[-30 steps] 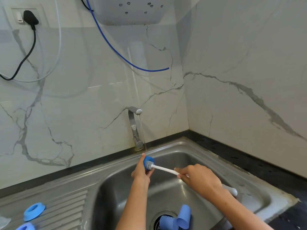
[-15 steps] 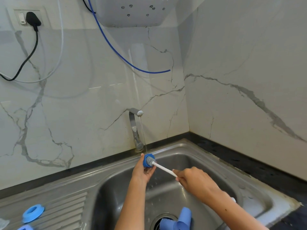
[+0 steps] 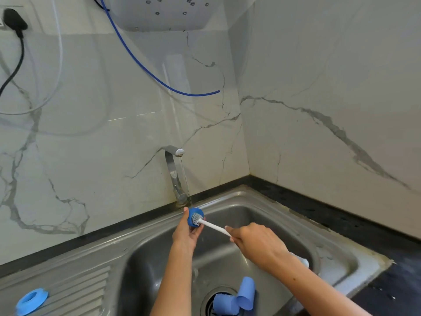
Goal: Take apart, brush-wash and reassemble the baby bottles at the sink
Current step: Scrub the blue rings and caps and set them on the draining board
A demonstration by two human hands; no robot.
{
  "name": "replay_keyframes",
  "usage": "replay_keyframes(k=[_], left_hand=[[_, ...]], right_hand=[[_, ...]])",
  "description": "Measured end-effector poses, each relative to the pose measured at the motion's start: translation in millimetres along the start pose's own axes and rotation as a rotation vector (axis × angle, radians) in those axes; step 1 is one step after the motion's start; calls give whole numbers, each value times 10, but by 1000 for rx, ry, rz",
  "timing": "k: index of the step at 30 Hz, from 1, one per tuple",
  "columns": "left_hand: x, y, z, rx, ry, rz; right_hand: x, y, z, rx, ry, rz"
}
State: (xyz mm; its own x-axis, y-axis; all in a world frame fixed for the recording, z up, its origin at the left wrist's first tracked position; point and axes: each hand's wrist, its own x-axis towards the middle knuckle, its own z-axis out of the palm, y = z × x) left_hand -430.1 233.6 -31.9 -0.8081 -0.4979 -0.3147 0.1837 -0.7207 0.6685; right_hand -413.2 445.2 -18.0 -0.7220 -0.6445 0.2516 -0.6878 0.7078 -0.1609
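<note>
My left hand [image 3: 185, 233] holds a small blue bottle cap [image 3: 194, 218] over the back of the sink basin, under a thin stream from the tap [image 3: 175, 176]. My right hand [image 3: 257, 244] grips the white handle of a bottle brush [image 3: 214, 227], whose grey bristle head sits inside the cap's opening. The handle's far end shows behind my right wrist. Two light blue bottle parts [image 3: 237, 297] lie over the drain. A blue screw ring [image 3: 32, 301] rests on the draining board at the lower left.
The steel sink [image 3: 262, 201] sits in a corner of marble-look walls, with dark countertop [image 3: 341, 220] to its right. A white appliance [image 3: 173, 12] hangs above, trailing a blue hose [image 3: 159, 78]. A black plug and cable [image 3: 13, 21] are at the upper left.
The brush head has gone into the cap, and both hands have shifted slightly toward the tap. The view has tilted down a little.
</note>
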Motion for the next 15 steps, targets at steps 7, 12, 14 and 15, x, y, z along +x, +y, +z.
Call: replay_keyframes(k=[7,12,14,15], left_hand=[[-15,-2,-90,-120,-7,-50],[-24,46,-121,-262,9,-25],[-39,27,-145,-227,20,-24],[-64,11,-138,-200,29,-25]], right_hand=[[16,277,-2,248,-116,-48],[-18,410,45,516,-49,83],[-29,438,86,530,-14,170],[-38,439,94,513,-10,197]])
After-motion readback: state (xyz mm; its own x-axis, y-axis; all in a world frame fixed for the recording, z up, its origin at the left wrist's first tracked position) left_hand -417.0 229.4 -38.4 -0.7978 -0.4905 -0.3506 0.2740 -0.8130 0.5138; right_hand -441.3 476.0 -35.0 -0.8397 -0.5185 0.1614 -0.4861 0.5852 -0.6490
